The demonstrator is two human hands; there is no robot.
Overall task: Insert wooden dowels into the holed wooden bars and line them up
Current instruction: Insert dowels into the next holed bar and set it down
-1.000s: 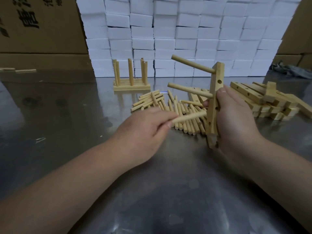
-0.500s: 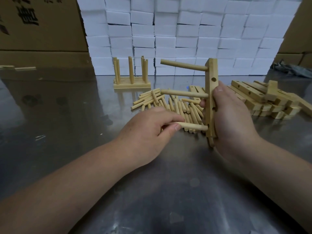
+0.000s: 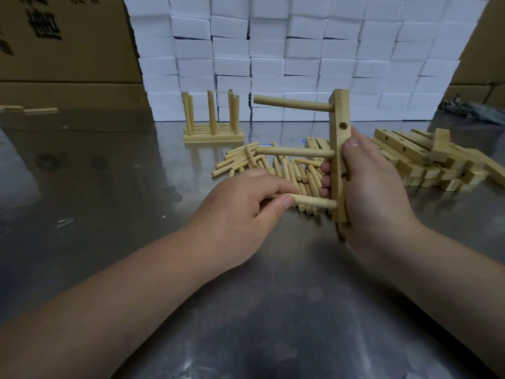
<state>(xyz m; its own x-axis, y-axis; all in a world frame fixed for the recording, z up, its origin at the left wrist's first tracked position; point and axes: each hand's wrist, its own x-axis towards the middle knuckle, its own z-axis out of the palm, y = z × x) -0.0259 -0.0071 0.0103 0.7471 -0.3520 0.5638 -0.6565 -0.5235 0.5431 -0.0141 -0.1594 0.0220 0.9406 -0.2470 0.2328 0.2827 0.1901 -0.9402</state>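
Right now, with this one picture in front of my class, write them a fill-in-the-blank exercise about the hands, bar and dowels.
1. The right hand grips the holed bar, which stands ____.
2. ____ dowels stick out of its left side.
3. The left hand pinches the ____ one.
Missing words: upright; three; lowest.

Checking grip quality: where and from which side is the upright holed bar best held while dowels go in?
Around its lower half, from the right, as the right hand does: the holed bar stands upright with three dowels sticking out leftward, so that side should be free for the left hand gripping the lowest dowel.
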